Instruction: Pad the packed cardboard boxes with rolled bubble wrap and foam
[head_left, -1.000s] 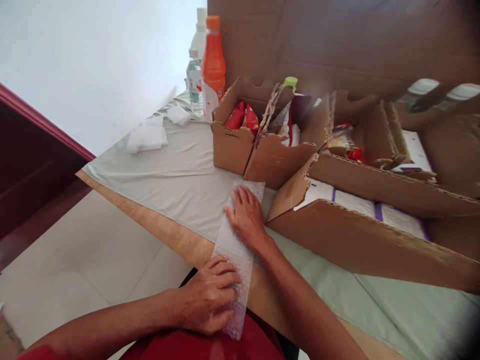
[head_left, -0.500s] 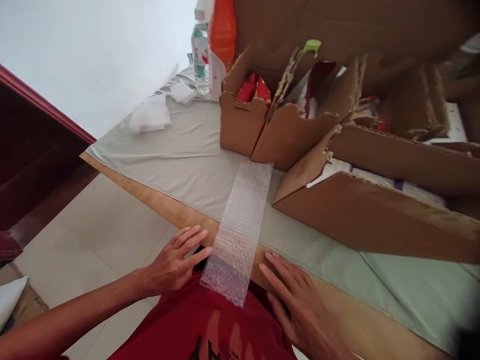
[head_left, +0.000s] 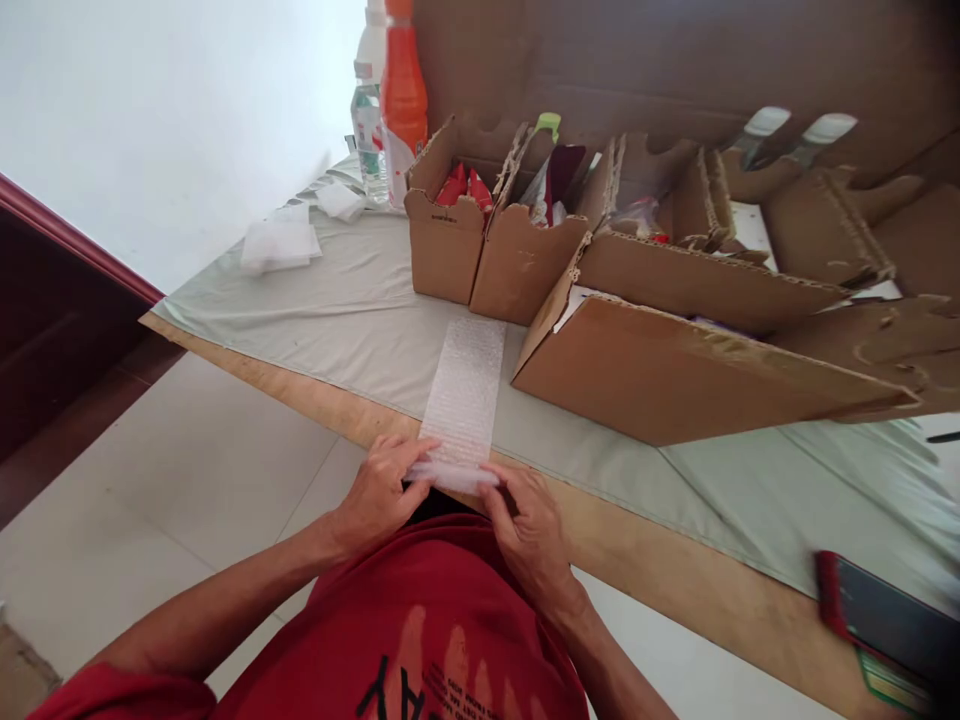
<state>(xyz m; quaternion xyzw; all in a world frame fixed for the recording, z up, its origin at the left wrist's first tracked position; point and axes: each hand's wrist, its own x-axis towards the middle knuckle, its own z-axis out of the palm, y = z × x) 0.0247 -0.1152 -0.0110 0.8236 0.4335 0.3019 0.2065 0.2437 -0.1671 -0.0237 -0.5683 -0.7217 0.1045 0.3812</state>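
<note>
With my left hand [head_left: 379, 495] and right hand [head_left: 529, 525] I pinch the near edge of the bubble wrap [head_left: 465, 395], fingers closed on it, the strip lying flat on the table [head_left: 352, 310] toward twelve o'clock, seemingly light, limp, best gripped at both corners.

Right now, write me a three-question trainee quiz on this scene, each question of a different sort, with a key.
1. True or false: the left hand and the right hand both pinch the near end of the bubble wrap.
2. What lies on the table at its near right edge? A) a phone in a red case; B) scissors; C) a tape roll.
3. What colour is the tall bottle behind the boxes?

Key: 1 true; 2 A; 3 orange.
</note>
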